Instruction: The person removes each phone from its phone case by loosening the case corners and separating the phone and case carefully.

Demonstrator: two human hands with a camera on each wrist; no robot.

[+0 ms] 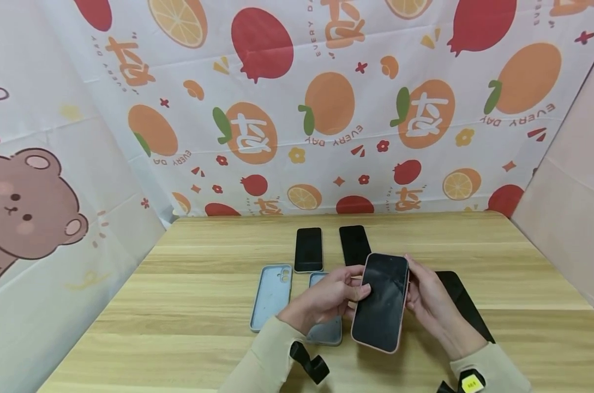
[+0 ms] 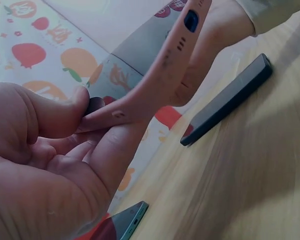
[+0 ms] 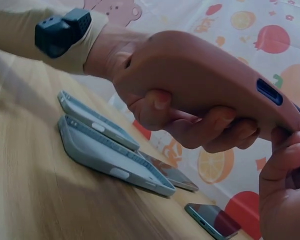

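Above the table, both hands hold a dark-screened phone (image 1: 381,314) with a pink phone case (image 3: 200,75) around it. My left hand (image 1: 331,295) grips its left side, thumb over the screen and fingers behind, as the right wrist view shows. At the upper right edge, my right hand (image 1: 426,295) pinches the case with thumb and fingers (image 3: 290,155). In the left wrist view the pink rim (image 2: 150,100) looks curved, and a cutout shows in it. Whether the phone sits fully inside the case cannot be told.
On the wooden table (image 1: 179,305) lie a light blue case (image 1: 272,297) and a grey-blue case (image 1: 326,334), partly under the left arm. Two phones, one on the left (image 1: 309,250) and one on the right (image 1: 354,245), lie behind. Another dark phone (image 1: 466,303) is beside the right forearm.
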